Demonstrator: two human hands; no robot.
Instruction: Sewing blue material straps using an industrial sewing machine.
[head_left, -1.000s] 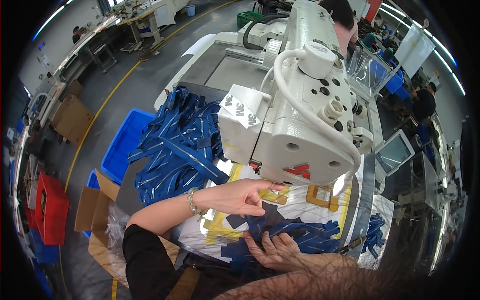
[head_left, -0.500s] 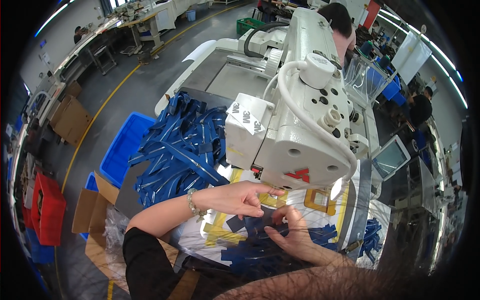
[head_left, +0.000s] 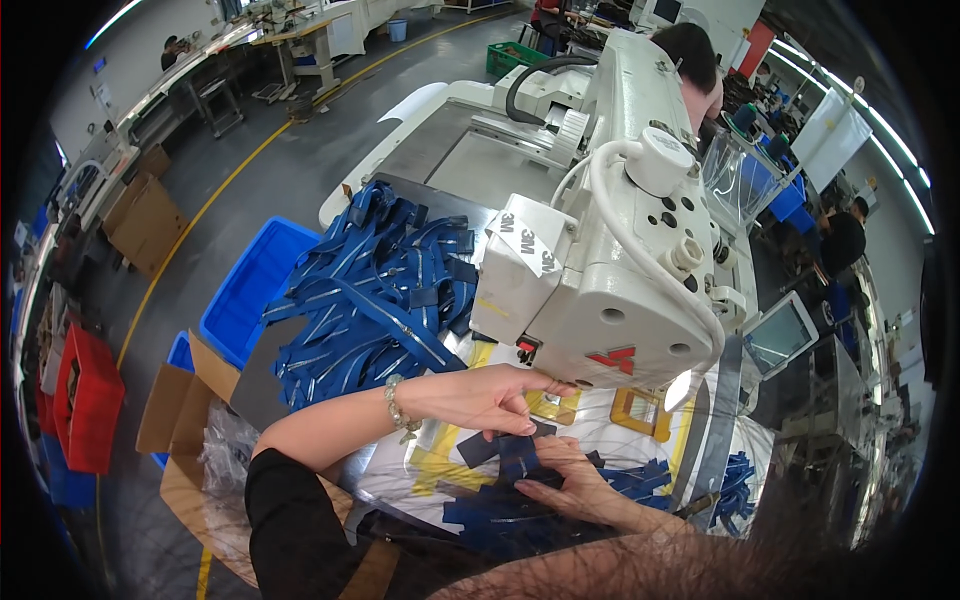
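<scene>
Under the front of the white sewing machine (head_left: 610,300), both my hands work at a dark blue fabric piece (head_left: 517,460). My left hand (head_left: 480,397), with a beaded bracelet (head_left: 398,408) at the wrist, reaches in from the left. Its index finger stretches toward the machine head, while thumb and curled fingers close at the piece's far edge. From the right, my right hand (head_left: 580,485) pinches the piece between thumb and fingers. Beneath and beside them lie blue zipper strips (head_left: 490,512) on the white work plate (head_left: 400,490) with yellow tape.
A heap of blue zipper strips (head_left: 375,290) covers the table left of the machine head. A yellow frame (head_left: 640,415) is fixed on the plate. Blue bin (head_left: 255,290) and open cardboard box (head_left: 185,450) stand at left, a screen (head_left: 780,332) at right. Other people sit farther off.
My right hand has closed its fingers on the fabric piece, its index finger lowered from a raised position. My left hand is nearly unmoved. The whole view has shifted slightly.
</scene>
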